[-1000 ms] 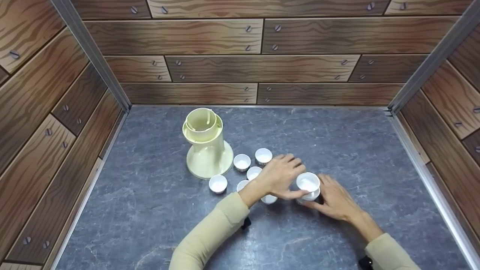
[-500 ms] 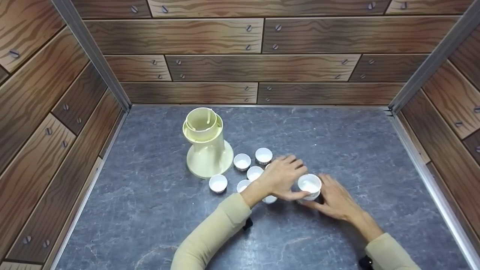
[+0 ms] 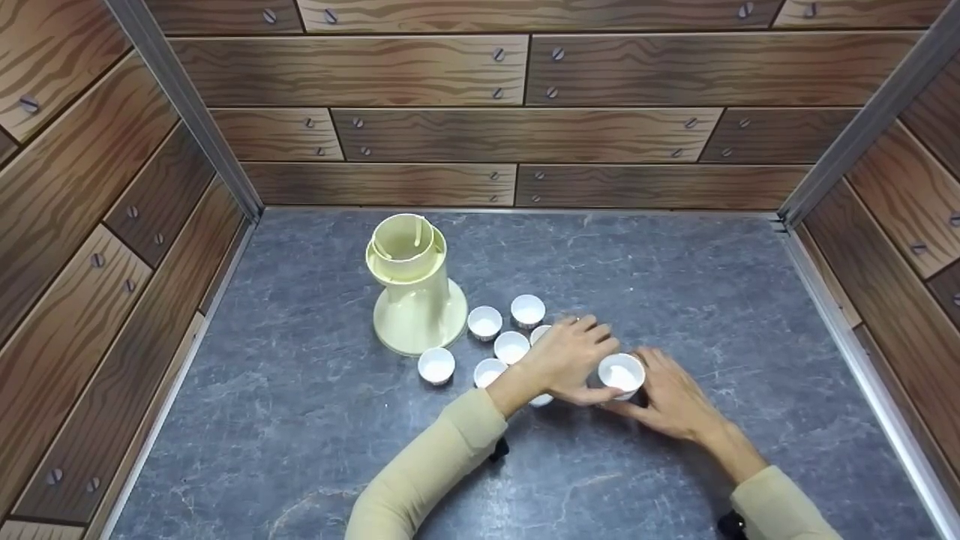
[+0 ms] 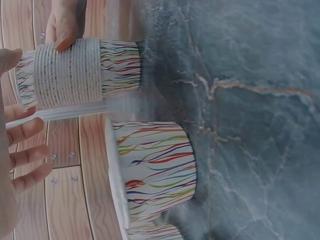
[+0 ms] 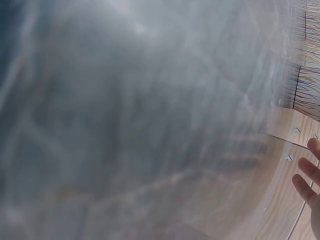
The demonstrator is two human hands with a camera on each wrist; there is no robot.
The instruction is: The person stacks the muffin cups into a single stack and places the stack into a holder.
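A tall stack of nested white paper cups point(image 4: 70, 72) with coloured wavy lines stands upright on the table. My right hand point(image 3: 671, 397) holds the stack's side, its thumb point(image 4: 66, 37) across the rims in the left wrist view. The top paper cup point(image 3: 621, 373) sits partly inside the stack, a band of its patterned wall showing above the other rims. With thumb and index finger my left hand point(image 3: 570, 364) pinches this cup; its other fingers point(image 4: 30, 155) are spread. The right wrist view catches only some right fingertips point(image 5: 305, 180) and part of the patterned wall.
Several single paper cups point(image 3: 436, 366) stand left of and under my left forearm, some partly hidden. A pale yellow flared dispenser-like stand point(image 3: 420, 315) with a tube in its top is behind them. Wood-print walls point(image 3: 420, 135) enclose the dark marbled table point(image 3: 247, 420).
The top cup has come down into the stack and slightly right, covering the rim that showed below it. My left hand has shifted slightly right and toward me; my right hand has stayed put.
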